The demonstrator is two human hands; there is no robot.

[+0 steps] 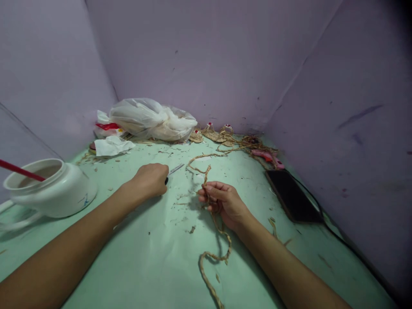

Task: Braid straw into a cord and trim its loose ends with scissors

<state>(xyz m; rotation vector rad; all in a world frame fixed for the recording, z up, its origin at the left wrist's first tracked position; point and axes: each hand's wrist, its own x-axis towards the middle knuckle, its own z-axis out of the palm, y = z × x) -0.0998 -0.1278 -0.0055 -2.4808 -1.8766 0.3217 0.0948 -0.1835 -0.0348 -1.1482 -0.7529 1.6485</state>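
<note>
My left hand (pixel 149 179) is closed around small scissors (pixel 175 170). Their slim metal blades point away to the right, a bit of black handle shows, and the fingers hide the rest. To the right, my right hand (pixel 223 199) pinches a tan braided cord (pixel 229 240) between thumb and fingers. A short end of it stands up above the fingertips, and the other part winds down over the green tabletop (pixel 138 257) to the near edge of view. Beyond my right hand, a thinner strand of cord (pixel 193 161) curves back toward a tangled pile (pixel 251 141).
A white pot (pixel 74 193) with a red stick (pixel 22 169) stands at left. Along the back lie white tissue (pixel 113 146), a knotted plastic bag (pixel 151 120) and woven pieces with red beads (pixel 214 135). At right are a pink tool (pixel 265 156), a dark phone (pixel 293 196) and a black cable (pixel 347 246).
</note>
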